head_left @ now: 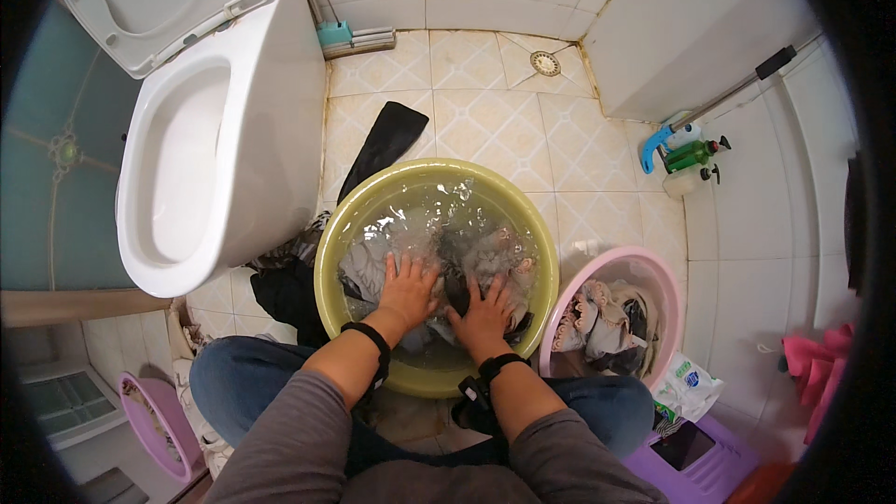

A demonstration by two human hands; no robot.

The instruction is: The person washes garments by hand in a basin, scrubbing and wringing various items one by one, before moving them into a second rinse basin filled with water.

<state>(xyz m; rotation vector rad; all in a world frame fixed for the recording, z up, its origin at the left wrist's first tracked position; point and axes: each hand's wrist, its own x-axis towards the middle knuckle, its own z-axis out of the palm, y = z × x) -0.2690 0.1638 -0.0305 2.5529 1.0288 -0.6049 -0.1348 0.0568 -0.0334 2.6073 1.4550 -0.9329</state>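
A large yellow basin [342, 210] holds water with grey, dark and patterned clothes [359, 266] soaking in it. My left hand [406, 291] lies palm down on the wet clothes at the left of the middle, its fingers spread. My right hand [481, 313] rests beside it on the right, fingers also apart, touching the dark and patterned cloth. Black bands circle both my wrists. Beside the basin's right side stands a pink basin [667, 285] with beige and grey clothes in it.
A white toilet [243, 168] stands left. Black cloths [378, 140] lie on the tiled floor. A mop [359, 37], squeegee [656, 145] and bottles [684, 154] line the walls. At lower right are a white packet [691, 383] and purple stool [719, 457]; a pink tub [154, 429] sits lower left.
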